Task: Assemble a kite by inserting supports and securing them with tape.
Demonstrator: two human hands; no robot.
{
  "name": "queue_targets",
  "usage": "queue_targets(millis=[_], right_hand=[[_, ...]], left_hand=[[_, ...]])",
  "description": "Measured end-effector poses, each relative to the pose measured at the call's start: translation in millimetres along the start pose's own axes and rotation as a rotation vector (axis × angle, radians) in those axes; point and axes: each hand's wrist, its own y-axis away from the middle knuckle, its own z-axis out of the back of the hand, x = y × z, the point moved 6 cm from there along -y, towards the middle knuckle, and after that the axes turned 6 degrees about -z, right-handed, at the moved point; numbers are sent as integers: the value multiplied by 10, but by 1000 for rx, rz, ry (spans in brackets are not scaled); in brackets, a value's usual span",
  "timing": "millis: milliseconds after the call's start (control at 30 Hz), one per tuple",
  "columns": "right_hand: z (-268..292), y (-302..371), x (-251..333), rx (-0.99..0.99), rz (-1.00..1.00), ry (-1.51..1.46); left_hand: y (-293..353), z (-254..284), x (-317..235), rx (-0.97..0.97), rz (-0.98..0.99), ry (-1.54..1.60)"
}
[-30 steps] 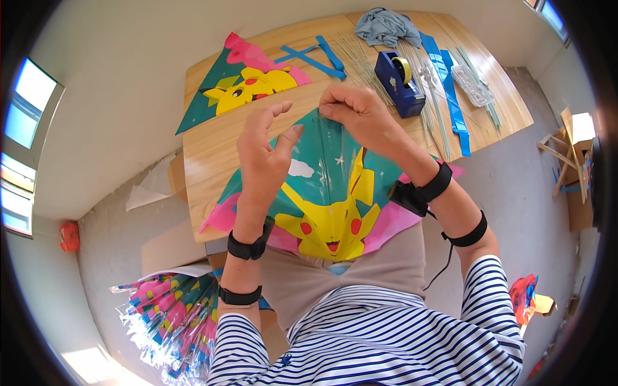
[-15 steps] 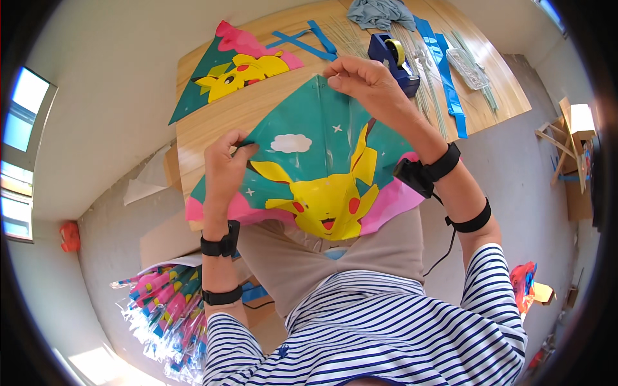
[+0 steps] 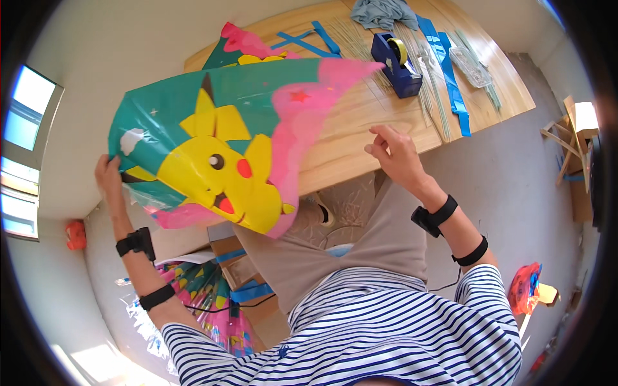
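My left hand grips the left edge of a thin, glossy kite sheet, with its fingers partly hidden at the edge. The sheet is green and pink with a yellow cartoon animal on it. It bows in the air over the table's near left part, and its pink tip stretches right toward the tape dispenser. My right hand is off the sheet, in front of the table's near edge, fingers loosely bent and apart with nothing in them. A second kite sheet lies behind, mostly covered by the first.
On the wooden table lie blue strips, thin rods, a clear plastic box and a grey cloth. Wrapped colourful packs and a cardboard box stand low at my left. A red bag sits at right.
My left hand has swung left with the kite sheet, which has turned and spread over the table. My right hand has let go of its top corner and come down nearer to me.
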Motion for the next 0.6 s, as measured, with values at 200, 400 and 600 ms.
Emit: queue_targets(millis=[200, 400, 600], right_hand=[[-462, 304, -184, 194, -72, -90], [-767, 464, 48, 355, -56, -174], [-981, 696, 84, 535, -286, -465]], left_hand=[[-319, 1317, -65, -132, 204, 162], [-130, 320, -1352, 247, 143, 454], [-196, -1486, -2403, 510, 244, 644]])
